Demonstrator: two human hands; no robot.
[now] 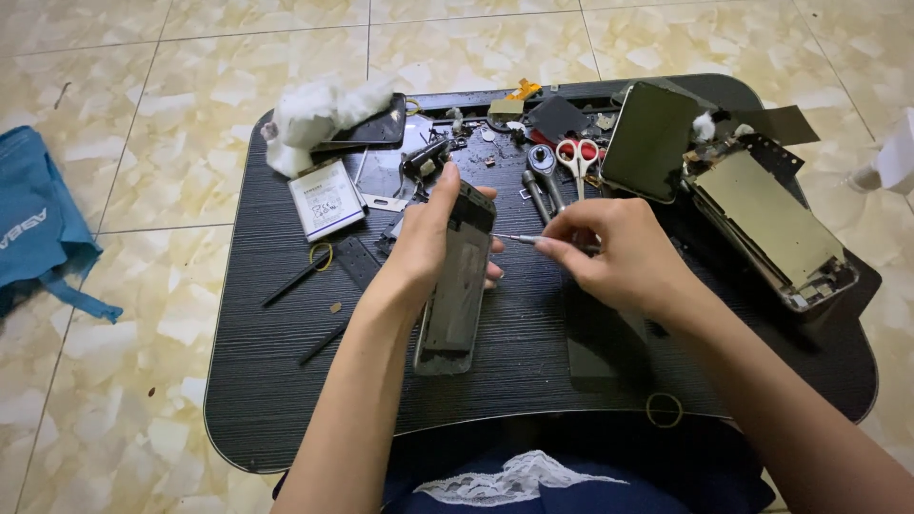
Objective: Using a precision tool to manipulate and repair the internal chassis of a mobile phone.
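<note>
Black and stripy, the tabletop [286, 381] sits over your lap, and it is full of phone bits. There is only the head view, looking down.

Your left hand [428, 243] has its grip closed around the dark phone body [455, 295]. You hold it tipped up on its long side, in the middle of the tabletop, probably so the top end faces your other hand.

Your right hand [619, 252] pinches a thin screwdriver [519, 238] tight. Its tip points at the top of the phone body, very near it; you cannot tell if it touches. A low, close grip like that likely keeps the tip steady.

Behind the phone body lie the red-handled scissors [577, 157] and metal pliers [541, 176], near enough to grab. To its left lies a white battery [327, 198], with white cotton fluff [319, 114] further back. To its right rests an opened phone frame [771, 224] and a dark screen panel [650, 141]. A blue cloth [38, 228] lies on the floor, well off to the left.
</note>
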